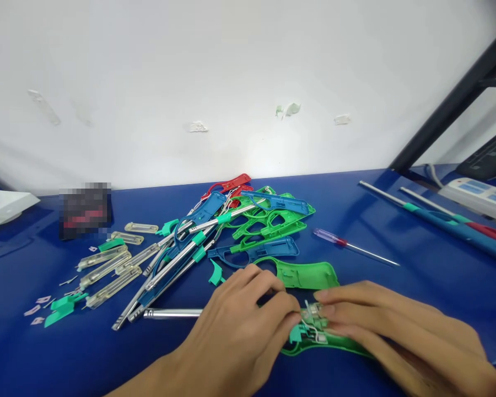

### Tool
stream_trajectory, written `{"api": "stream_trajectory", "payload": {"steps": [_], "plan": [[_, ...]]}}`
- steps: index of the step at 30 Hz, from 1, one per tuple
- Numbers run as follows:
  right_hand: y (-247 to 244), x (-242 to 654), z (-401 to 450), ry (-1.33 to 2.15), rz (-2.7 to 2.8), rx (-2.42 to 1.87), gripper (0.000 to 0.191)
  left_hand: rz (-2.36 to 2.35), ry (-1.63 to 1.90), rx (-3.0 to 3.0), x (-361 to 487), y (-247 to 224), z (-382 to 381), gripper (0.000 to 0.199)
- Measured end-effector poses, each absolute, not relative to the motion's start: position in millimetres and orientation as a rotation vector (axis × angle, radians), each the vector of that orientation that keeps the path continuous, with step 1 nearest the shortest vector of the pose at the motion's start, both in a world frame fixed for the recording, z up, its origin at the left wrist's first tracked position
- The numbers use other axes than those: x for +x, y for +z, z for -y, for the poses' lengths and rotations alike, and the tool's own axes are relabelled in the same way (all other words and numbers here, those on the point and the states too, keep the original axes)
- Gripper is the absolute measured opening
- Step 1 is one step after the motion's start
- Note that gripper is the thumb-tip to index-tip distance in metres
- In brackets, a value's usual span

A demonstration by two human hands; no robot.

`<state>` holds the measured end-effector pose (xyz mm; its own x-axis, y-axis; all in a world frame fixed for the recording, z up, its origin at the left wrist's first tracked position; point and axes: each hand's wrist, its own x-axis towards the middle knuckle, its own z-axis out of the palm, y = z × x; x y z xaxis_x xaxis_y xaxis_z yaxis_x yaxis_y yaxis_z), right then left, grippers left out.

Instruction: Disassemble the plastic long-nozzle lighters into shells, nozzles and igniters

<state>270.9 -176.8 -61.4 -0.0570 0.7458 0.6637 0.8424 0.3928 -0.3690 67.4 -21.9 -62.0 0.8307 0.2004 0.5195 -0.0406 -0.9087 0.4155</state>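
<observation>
A green handle shell (347, 344) with wires and small parts inside lies between my hands near the front. My left hand (248, 325) is bent over its left end, fingers closed by the teal trigger (296, 334). From the right, my right hand (397, 325) presses its fingertips on a clear part (314, 311) in the shell. A metal tube (171, 313) sticks out to the left from under my left hand. Just behind the hands rests another green half shell (308, 274), its inner side up.
Behind lies a pile of green shells (273, 226), blue shells (276, 248), red pieces (240, 182) and metal tubes (177, 262). Clear fuel tanks (113, 286) and teal bits (64, 306) are at left. A screwdriver (339, 240), assembled lighters (446, 220) and a power strip (479, 196) are at right.
</observation>
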Motion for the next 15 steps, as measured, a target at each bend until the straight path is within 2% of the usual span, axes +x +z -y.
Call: {"api": "stream_trajectory", "payload": {"steps": [10, 15], "plan": [[-56.1, 271.7, 177.7, -0.133, 1.833, -1.462, 0.03, -0.144, 0.746, 2.629, 66.6, -62.4, 25.3, 0.019], [-58.1, 276.8, 179.4, -0.282, 1.419, -1.59, 0.016, -0.138, 0.821, 2.633, 66.1, -63.0, 25.0, 0.019]]}}
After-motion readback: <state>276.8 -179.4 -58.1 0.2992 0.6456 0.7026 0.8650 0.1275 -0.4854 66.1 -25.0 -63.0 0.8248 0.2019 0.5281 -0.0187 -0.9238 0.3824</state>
